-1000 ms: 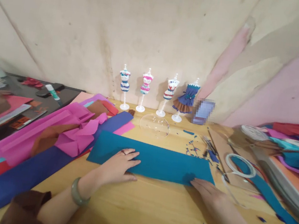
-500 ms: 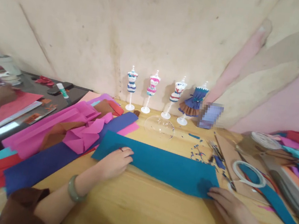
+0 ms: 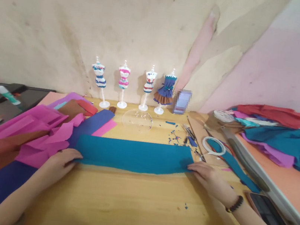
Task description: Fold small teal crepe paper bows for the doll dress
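A long teal paper sheet (image 3: 135,155) lies flat across the wooden table (image 3: 130,203). My left hand (image 3: 61,157) is at the sheet's left end, fingers curled and pinching the near left corner. At the right end, my right hand (image 3: 209,175) has its fingers pressed together on the near right corner. A dark bead bracelet is on my right wrist. The sheet is stretched straight between the two hands.
Pink, brown and dark blue paper sheets (image 3: 22,135) are piled at the left. Four small dress mannequins (image 3: 123,84) stand along the wall behind a clear dish (image 3: 137,120). A white tape ring (image 3: 212,146), small tools, a teal strip (image 3: 234,166), a phone (image 3: 267,214) and more coloured paper (image 3: 281,138) lie at the right.
My left hand slid from the sheet's middle to its left end. The right hand stayed at the right end. The view swung right, and another person's hand at far left dropped out of sight.
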{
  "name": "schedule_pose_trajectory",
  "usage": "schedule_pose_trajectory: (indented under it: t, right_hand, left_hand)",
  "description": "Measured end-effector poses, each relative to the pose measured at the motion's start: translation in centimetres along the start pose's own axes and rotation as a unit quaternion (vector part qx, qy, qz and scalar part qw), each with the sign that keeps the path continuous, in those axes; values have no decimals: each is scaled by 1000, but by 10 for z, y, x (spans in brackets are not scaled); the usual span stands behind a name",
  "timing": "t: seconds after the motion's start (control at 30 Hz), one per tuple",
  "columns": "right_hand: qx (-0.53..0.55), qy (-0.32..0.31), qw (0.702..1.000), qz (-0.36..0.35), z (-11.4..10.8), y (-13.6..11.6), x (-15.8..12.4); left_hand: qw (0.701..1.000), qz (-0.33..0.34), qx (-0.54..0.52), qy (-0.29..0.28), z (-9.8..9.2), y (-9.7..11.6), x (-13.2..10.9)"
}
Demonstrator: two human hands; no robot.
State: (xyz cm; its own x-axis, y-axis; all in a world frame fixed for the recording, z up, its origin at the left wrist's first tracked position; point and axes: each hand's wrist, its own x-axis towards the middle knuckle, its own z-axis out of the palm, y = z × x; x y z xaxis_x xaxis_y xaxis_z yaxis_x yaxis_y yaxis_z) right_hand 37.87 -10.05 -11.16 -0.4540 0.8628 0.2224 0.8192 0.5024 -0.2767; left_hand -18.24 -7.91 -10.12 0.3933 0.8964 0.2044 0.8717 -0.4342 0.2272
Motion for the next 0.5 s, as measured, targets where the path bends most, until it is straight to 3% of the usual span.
schedule_pose_trajectory:
  t: [0.23, 0.5]
  right_hand:
    - [52, -3, 986, 157, -1, 12, 4]
    - [54, 25, 982, 178, 5, 15, 13]
  left_hand:
    - [984, -144, -102, 29, -4, 2, 5]
    - [969, -233, -75, 28, -7, 8, 15]
